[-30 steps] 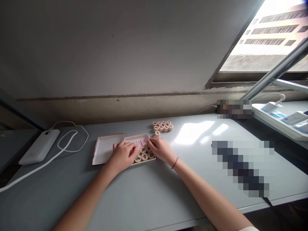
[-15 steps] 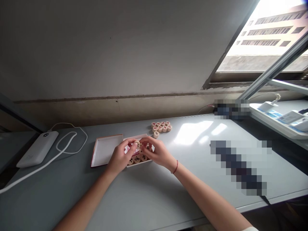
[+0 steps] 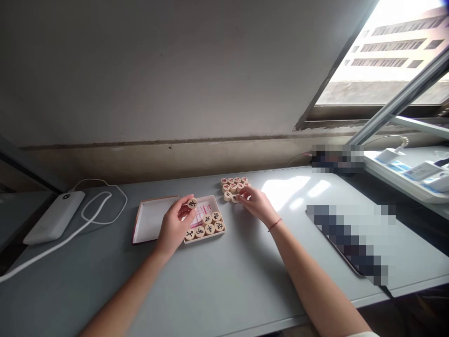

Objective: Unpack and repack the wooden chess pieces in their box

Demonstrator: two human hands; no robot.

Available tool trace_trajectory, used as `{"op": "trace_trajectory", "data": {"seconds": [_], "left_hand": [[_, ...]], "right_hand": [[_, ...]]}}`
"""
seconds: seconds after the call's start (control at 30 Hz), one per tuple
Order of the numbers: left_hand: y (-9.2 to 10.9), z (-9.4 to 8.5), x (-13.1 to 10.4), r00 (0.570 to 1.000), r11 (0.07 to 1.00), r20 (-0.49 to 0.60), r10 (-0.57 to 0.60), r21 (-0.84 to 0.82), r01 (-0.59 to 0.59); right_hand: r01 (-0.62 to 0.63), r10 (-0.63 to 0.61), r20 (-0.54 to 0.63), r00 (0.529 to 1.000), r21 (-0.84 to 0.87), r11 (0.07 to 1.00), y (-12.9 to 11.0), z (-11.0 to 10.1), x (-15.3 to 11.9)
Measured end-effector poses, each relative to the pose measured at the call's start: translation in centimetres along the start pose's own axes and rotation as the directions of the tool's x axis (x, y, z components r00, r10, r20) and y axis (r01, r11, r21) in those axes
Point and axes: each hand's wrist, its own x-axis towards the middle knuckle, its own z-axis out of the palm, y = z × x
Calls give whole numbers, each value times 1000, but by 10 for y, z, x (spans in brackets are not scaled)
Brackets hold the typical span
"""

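Over the left part of an open box (image 3: 225, 220), my left hand (image 3: 174, 223) pinches a round wooden Chinese chess piece (image 3: 192, 203), its dark character facing up. Several dark-lettered pieces (image 3: 209, 229) lie along the near and right sides of this box, and a pink-lined paper (image 3: 199, 214) shows beneath. Behind and to the right, my right hand (image 3: 255, 202) has its fingertips on another chess piece (image 3: 235, 198), partly covered by the fingers. That piece sits beside a dark-lettered one (image 3: 228, 195), in front of rows of red-lettered pieces (image 3: 233, 187) set close together.
The box lid (image 3: 156, 220) lies inside up, left of the box. A white power bank (image 3: 56, 217) and a looping white cable (image 3: 63, 245) are at the far left. A blurred dark flat object (image 3: 347, 241) lies on the right. A wall (image 3: 168, 161) runs behind the desk (image 3: 224, 290).
My right hand has moved from the box rightward to the rows, bringing a chess piece there. My left hand has drawn slightly left and up, holding a piece; more of the box's inside shows.
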Motion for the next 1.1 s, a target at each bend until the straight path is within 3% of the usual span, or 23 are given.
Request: {"op": "trace_trajectory", "data": {"seconds": [0.07, 0.13, 0.2, 0.27, 0.33, 0.43, 0.53, 0.63, 0.7, 0.77, 1.1], "left_hand": [[2, 1, -4, 993, 982, 25, 115, 149, -117], [5, 3, -8, 962, 913, 67, 266, 301, -273], [7, 5, -13, 914, 826, 118, 388, 396, -402], [9, 8, -15, 877, 764, 156, 455, 437, -474], [9, 8, -15, 852, 715, 184, 491, 473, -514], [7, 1, -8, 841, 626, 196, 505, 587, -513], [2, -13, 2, 909, 565, 153, 386, 740, -365], [-1, -26, 10, 987, 543, 126, 98, 824, -159], [0, -31, 13, 984, 542, 155, -91, 836, -82], [2, -32, 14, 962, 556, 195, -194, 829, -56], [-5, -25, 13, 968, 591, 177, -180, 806, -38]], "right_hand": [[72, -70, -34, 997, 50, 996, -15, 2, -9], [197, -204, 23, 979, 190, 962, -36, 7, -23], [324, -370, 101, 924, 310, 894, -56, 13, -39], [375, -443, 131, 887, 357, 856, -70, 19, -51], [376, -445, 130, 886, 358, 854, -73, 20, -55], [316, -327, 14, 945, 215, 924, -58, 12, -42], [173, -184, -114, 976, -101, 980, -32, 0, -21], [114, -128, -38, 991, -258, 959, -12, -3, -9], [130, -127, 28, 992, -267, 955, -7, 1, -8], [157, -147, 57, 988, -277, 948, -6, 5, -9], [136, -162, -39, 986, -375, 917, 0, 22, -6]]}}
